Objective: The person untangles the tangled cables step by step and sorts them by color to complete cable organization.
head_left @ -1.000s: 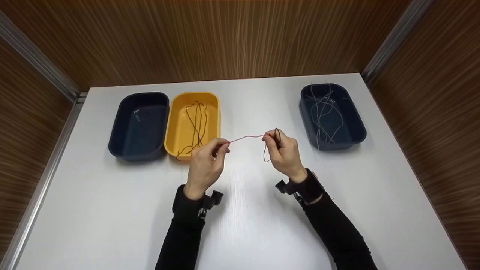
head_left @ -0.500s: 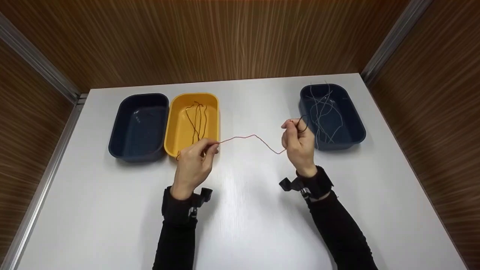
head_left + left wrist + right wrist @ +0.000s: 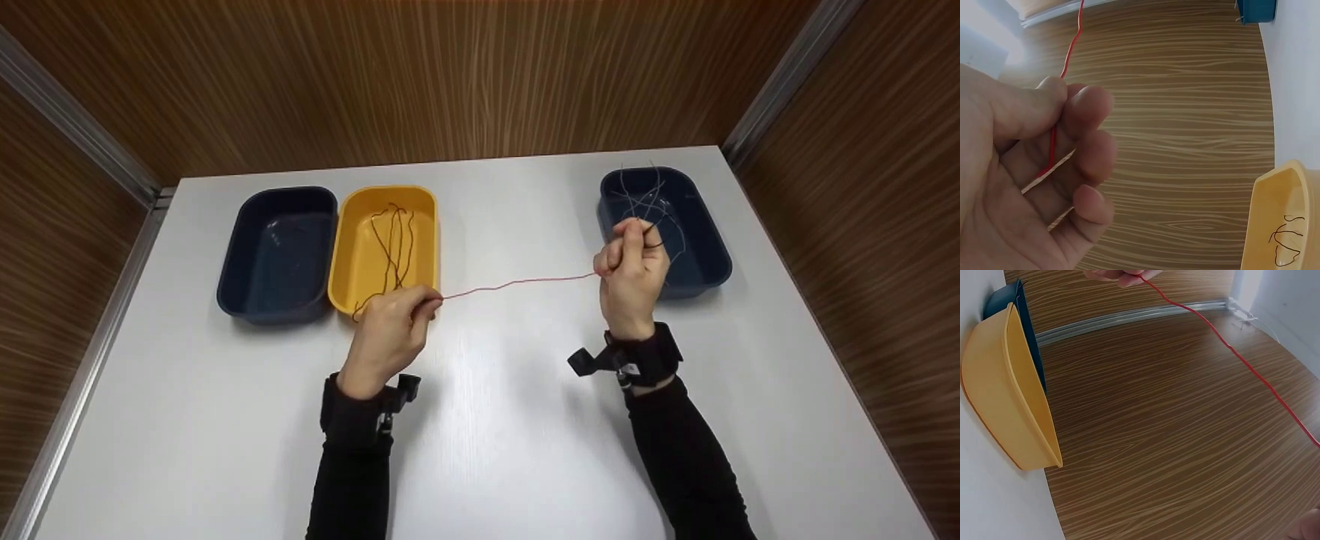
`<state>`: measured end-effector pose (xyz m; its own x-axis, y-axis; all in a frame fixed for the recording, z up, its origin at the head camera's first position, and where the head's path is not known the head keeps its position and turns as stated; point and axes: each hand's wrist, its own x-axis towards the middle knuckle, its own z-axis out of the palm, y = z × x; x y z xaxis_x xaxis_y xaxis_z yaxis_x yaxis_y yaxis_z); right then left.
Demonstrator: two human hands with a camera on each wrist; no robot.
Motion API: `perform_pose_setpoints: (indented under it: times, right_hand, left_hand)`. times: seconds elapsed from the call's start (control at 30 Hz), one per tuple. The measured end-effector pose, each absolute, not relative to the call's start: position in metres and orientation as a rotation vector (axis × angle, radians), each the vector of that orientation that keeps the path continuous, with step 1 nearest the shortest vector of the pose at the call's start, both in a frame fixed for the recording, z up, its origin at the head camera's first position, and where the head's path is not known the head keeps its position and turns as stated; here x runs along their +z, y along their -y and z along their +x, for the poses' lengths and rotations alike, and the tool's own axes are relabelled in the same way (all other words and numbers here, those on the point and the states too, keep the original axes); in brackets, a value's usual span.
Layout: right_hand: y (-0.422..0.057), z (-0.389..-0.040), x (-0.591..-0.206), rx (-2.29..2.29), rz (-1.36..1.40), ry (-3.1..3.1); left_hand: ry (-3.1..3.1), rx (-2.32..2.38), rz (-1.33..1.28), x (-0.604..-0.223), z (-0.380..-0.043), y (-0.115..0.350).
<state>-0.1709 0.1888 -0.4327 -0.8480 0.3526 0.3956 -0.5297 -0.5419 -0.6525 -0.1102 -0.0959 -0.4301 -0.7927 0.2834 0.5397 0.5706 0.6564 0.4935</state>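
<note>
A thin red wire (image 3: 517, 282) runs nearly straight between the two hands above the white table. My left hand (image 3: 386, 330), in front of the yellow bin, pinches one end between thumb and forefinger; the left wrist view shows the red wire (image 3: 1071, 48) passing the fingertips and on into the palm. My right hand (image 3: 634, 281) grips the wire's other part with curled fingers, close to the front of the right blue bin. A dark wire loop (image 3: 660, 241) sticks out beside the right fingers; the rest of it is hidden. The right wrist view catches the red wire (image 3: 1230, 346) crossing diagonally.
Several dark wires (image 3: 401, 240) lie in the yellow bin (image 3: 337, 259), some over its front rim. Left of it stands a dark blue bin (image 3: 277, 262). The right blue bin (image 3: 705, 225) holds several thin pale wires (image 3: 652, 191). Wood-patterned panels (image 3: 465, 75) enclose the white table (image 3: 487, 465).
My right hand has moved right and away from me, towards the right blue bin. The left hand has shifted slightly left. The red wire between them is longer and straighter, its earlier sag gone.
</note>
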Motion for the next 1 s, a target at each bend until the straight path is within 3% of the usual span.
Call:
perform_pose_setpoints:
  times: [0.67,1.0]
  right_hand:
    - [-0.185,-0.172,-0.430,2.302,0.128,0.985]
    - [-0.186,-0.170,-0.429,2.171,0.152,1.180]
  left_hand:
    - [2.645,-0.881,-0.853,-0.433,-0.110,0.098]
    - [2.572,-0.915,-0.722,-0.427,-0.108,0.110]
